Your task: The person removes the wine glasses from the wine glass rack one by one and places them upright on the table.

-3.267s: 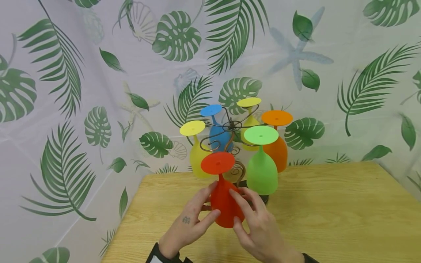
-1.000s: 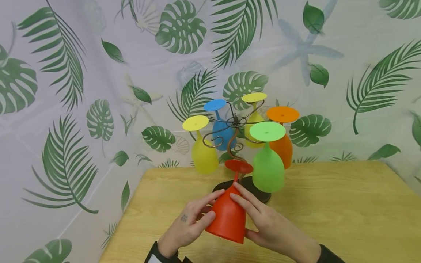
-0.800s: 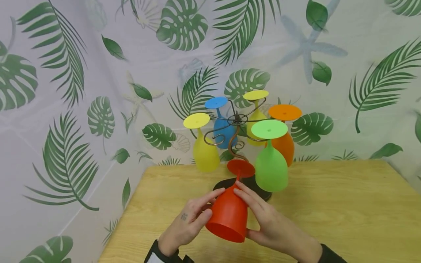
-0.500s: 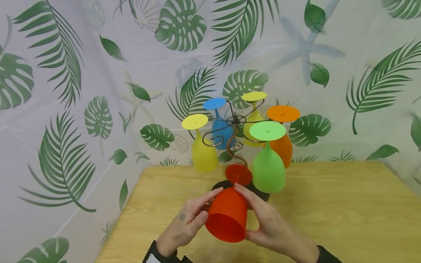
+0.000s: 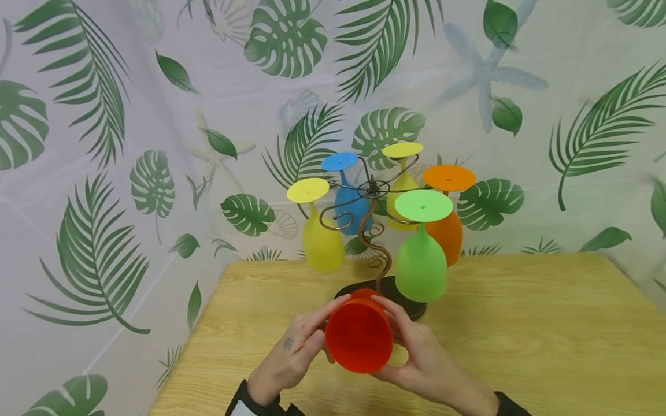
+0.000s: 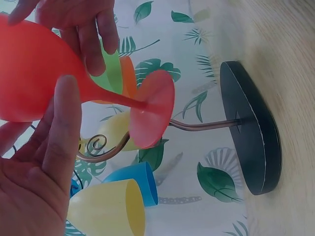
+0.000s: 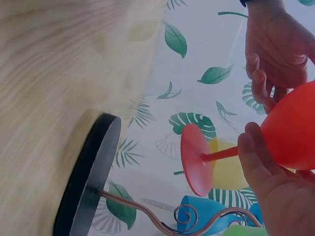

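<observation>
While both hands are raised just above the near part of the pale wooden table (image 5: 520, 323), they share one object — a red plastic goblet (image 5: 359, 335) tipped on its side, mouth toward the person and foot pointing away at the rack. The left hand (image 5: 293, 355) curls its fingers and thumb round the left wall of the bowl; the right hand (image 5: 421, 361) cups the right wall and underside, fingers bent about it. In the left wrist view the left thumb (image 6: 61, 128) lies along the bowl near the stem, and the round red foot (image 6: 152, 108) stands clear of the rack, not hooked on any arm.

Just beyond the goblet stands the bronze scrolled-wire glass rack (image 5: 372, 231) on its dark oval base (image 5: 411, 303). Five plastic goblets hang from it upside down:
- yellow goblet (image 5: 319, 240), far left;
- blue goblet (image 5: 348, 199), behind it;
- second yellow goblet (image 5: 398, 190), at the back;
- orange goblet (image 5: 447, 222), far right;
- green goblet (image 5: 421, 260), nearest on the right.

A white leaf-printed curtain (image 5: 104, 144) hangs behind the table and to its left.
</observation>
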Available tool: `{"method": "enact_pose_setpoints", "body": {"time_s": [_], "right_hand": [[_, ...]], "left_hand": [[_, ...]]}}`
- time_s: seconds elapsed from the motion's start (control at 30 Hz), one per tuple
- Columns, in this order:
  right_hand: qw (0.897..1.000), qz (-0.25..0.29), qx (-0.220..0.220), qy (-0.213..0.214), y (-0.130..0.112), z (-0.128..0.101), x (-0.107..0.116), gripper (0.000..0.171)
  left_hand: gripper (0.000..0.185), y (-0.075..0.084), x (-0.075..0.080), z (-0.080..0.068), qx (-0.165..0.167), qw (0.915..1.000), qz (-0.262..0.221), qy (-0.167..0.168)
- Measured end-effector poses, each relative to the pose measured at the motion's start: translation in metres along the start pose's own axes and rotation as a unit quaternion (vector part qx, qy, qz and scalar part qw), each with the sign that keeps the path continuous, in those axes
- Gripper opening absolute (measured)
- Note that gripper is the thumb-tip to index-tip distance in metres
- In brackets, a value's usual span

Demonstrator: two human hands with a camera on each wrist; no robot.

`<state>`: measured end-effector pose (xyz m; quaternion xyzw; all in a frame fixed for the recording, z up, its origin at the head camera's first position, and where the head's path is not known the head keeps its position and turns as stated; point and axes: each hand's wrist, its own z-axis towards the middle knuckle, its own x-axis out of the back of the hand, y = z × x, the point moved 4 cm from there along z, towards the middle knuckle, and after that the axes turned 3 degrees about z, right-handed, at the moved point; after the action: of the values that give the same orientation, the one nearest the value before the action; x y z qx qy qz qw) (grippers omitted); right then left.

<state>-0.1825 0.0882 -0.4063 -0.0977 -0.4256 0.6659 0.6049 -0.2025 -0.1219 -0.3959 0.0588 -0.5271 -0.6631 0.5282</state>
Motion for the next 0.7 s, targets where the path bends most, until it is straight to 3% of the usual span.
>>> {"method": "enact_pose_setpoints", "body": {"time_s": [0.27, 0.47, 0.7], "right_hand": [[0.999, 0.025, -0.032, 0.014, 0.005, -0.002, -0.001, 0.081], [0.993, 0.059, -0.105, 0.009, 0.013, -0.002, 0.002, 0.070], [0.983, 0.087, -0.164, -0.005, 0.020, -0.003, 0.000, 0.065]], "left_hand": [[0.039, 0.001, 0.002, 0.000, 0.024, 0.9975, 0.051, 0.043], [0.046, 0.002, 0.002, 0.001, 0.035, 0.9903, 0.098, 0.092], [0.056, 0.002, -0.001, 0.002, 0.040, 0.9911, 0.091, 0.088]]}}
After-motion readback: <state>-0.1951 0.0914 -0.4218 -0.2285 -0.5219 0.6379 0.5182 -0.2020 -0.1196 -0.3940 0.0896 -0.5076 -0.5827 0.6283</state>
